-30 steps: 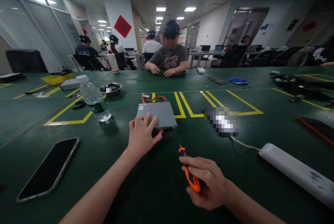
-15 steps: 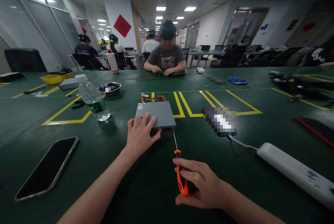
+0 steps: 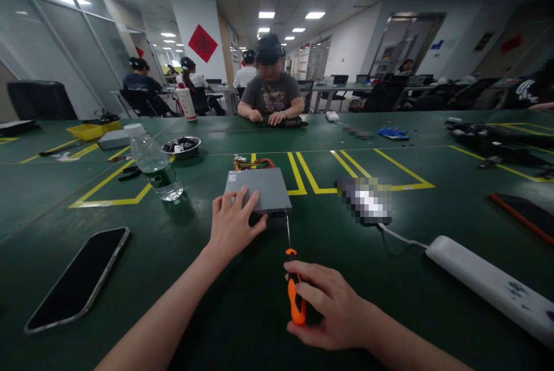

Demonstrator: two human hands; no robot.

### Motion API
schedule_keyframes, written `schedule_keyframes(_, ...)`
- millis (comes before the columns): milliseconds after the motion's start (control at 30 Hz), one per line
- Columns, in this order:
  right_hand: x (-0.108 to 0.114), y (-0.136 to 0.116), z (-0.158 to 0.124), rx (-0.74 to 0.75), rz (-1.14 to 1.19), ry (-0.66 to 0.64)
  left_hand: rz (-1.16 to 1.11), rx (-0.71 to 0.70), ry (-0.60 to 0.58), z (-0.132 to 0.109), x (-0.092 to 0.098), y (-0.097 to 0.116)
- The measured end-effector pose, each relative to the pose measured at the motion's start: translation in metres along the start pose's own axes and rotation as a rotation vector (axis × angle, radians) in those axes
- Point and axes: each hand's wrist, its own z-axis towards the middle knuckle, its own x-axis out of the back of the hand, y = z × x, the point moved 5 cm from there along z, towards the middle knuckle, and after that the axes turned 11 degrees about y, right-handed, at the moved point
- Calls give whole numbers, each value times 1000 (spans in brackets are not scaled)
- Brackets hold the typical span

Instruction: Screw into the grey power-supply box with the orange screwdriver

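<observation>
A grey metal computer power supply (image 3: 264,186) lies flat on the green table, its bundle of coloured wires (image 3: 255,163) at the far side. Across its near left part rests my left hand (image 3: 234,218), fingers over the top and thumb against the near face, holding it. My right hand (image 3: 331,302) grips an orange and black screwdriver (image 3: 296,296) between thumb and fingers. The screwdriver's thin shaft points away from me, and its tip meets the near right corner of the power supply. Whatever the tip touches there is too small to make out.
Left of the power supply stand a water bottle (image 3: 160,169) and a metal bowl (image 3: 182,146) of small parts. A phone (image 3: 78,278) lies near left, a white power strip (image 3: 485,284) near right. Across the table sits a person (image 3: 272,91); a blue glove (image 3: 393,132) lies far right.
The screwdriver handle has turned about its axis and swung slightly left, together with my right hand. My left hand and the power supply have stayed put. The person opposite has shifted left.
</observation>
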Motion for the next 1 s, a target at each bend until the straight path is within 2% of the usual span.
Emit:
schedule_keyframes(133, -1, -3, 4, 44, -27, -70, 2, 2, 8, 0, 0, 0)
schedule_keyframes(300, 4, -3, 3, 69, -21, 68, -13, 2, 23, -1, 0, 0)
schedule_keyframes(367, 4, -1, 0, 34, -10, 72, -13, -1, 24, -1, 0, 0)
schedule_keyframes(567, 1, -1, -1, 43, -19, -74, 7, -8, 20, 0, 0, 0)
schedule_keyframes(800, 8, 4, -3, -27, 22, 86, 1, -2, 11, 0, 0, -1)
schedule_keyframes(900, 6, 6, -5, -47, 87, 81, -2, 0, 7, 0, 0, -1)
schedule_keyframes(1000, 4, 3, -3, 23, 50, 18, -1, 4, 4, 0, 0, 0)
